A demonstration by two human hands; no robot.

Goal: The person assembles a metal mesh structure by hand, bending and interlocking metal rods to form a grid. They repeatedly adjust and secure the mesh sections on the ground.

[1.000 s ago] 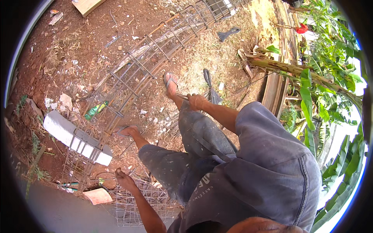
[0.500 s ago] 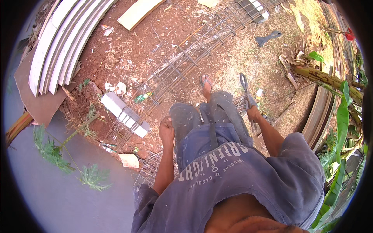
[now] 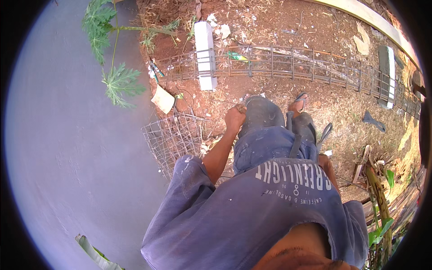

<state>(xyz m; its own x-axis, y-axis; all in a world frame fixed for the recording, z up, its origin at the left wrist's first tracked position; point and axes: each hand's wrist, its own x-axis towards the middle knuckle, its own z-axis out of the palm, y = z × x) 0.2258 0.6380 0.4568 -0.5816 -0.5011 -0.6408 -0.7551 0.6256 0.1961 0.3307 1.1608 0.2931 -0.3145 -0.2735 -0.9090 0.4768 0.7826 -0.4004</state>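
My left hand [image 3: 235, 118] is closed in a fist beside my left thigh, above the ground. A thin dark line like a wire runs near its fingers; whether the fist grips it I cannot make out. At my right hip, my right hand [image 3: 325, 163] is partly hidden by the shirt. Above it shows the loop of a dark grey wire bundle [image 3: 326, 131], which this hand grips. In front of my feet lies a long rebar cage [image 3: 292, 67], propped at its left on a white block [image 3: 205, 56] and at its right on a grey and white block [image 3: 386, 76].
Wire mesh [image 3: 173, 137] lies at left, by a smooth grey surface [image 3: 85, 148]. A tan tile-like piece [image 3: 163, 99] is above the mesh. Papaya-like leaves [image 3: 121, 85] overhang the left. Another grey bundle [image 3: 374, 121] lies at right. A long board [image 3: 360, 11] crosses the far right.
My body and view have turned left, so the cage now runs across in front of me. My left hand has come up beside the thigh. The right hand is more hidden, its bundle still held.
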